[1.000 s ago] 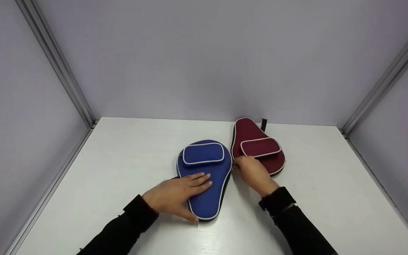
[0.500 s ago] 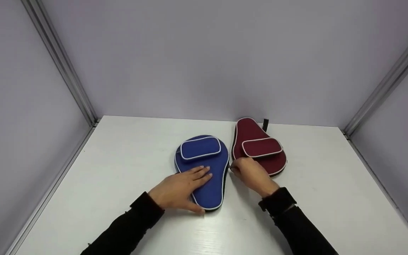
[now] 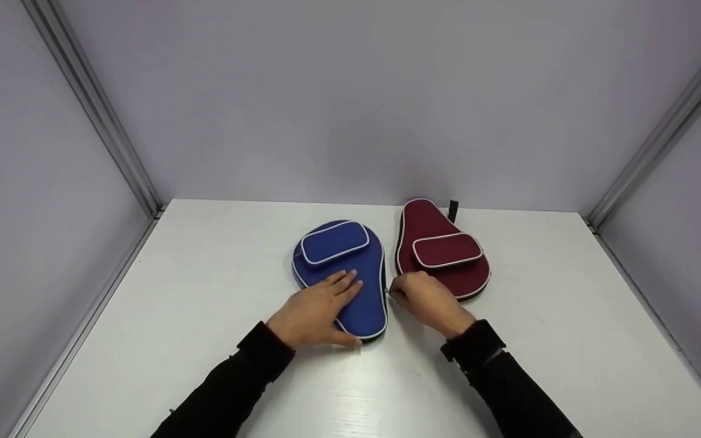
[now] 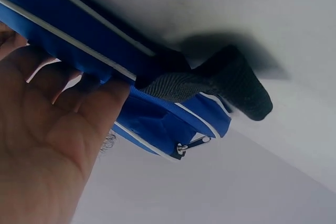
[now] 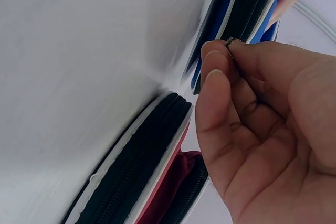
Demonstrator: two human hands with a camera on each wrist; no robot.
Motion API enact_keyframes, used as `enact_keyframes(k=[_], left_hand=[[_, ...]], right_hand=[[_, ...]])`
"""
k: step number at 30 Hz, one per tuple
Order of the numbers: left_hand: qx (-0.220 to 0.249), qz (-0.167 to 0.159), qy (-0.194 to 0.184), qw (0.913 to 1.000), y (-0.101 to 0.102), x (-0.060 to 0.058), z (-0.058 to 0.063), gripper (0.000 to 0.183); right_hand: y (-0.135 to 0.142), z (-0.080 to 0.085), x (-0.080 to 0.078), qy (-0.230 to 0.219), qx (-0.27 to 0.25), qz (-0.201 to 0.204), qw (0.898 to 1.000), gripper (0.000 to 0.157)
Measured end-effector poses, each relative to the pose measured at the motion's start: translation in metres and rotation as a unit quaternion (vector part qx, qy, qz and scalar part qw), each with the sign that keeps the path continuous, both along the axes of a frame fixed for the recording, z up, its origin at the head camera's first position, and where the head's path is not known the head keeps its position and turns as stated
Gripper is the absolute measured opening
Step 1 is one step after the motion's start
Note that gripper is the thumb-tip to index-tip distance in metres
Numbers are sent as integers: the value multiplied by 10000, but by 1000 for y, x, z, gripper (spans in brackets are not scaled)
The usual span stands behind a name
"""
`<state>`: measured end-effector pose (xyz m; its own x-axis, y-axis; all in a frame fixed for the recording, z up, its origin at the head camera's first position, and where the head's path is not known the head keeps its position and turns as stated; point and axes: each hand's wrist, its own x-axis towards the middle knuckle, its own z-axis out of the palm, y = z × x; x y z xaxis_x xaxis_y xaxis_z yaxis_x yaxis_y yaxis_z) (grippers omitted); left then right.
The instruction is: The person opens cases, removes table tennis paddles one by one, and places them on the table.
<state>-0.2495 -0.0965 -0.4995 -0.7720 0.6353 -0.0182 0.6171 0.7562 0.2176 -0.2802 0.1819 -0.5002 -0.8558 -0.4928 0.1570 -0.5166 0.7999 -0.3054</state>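
Observation:
A blue table tennis paddle case [image 3: 367, 310] with white piping lies on the white table, its narrow end toward the person. Spread over its lower front is the left hand [image 3: 314, 310], fingers extended on the fabric and thumb near the narrow end. At the case's right side, the right hand [image 3: 429, 298] pinches a small metal zipper pull [image 5: 230, 45] between thumb and fingertips. The black zipper band along that edge shows in the right wrist view. A black strap loop [image 4: 236, 85] sticks out from the case's other side, by the left hand.
A dark red paddle case [image 3: 420, 225] lies just right of the blue one, narrow end toward the back wall [image 3: 350, 109], its own black strap [image 3: 453, 210] at the table's far edge. A pocket zipper pull [image 4: 198, 142] hangs on the blue case. Grey panels enclose the white table [image 3: 223, 255].
The blue case has slid away from the person and turned slightly counterclockwise, the left hand moving with it. The right hand has shifted a little left, now lower along the case's side.

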Motion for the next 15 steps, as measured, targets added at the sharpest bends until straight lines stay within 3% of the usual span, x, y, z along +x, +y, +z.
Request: enact_keyframes(k=[15], left_hand=[[-6, 488, -128, 9987, 6, -19, 1, 121]], right_hand=[[1, 1, 3, -195, 72, -18, 9998, 8]])
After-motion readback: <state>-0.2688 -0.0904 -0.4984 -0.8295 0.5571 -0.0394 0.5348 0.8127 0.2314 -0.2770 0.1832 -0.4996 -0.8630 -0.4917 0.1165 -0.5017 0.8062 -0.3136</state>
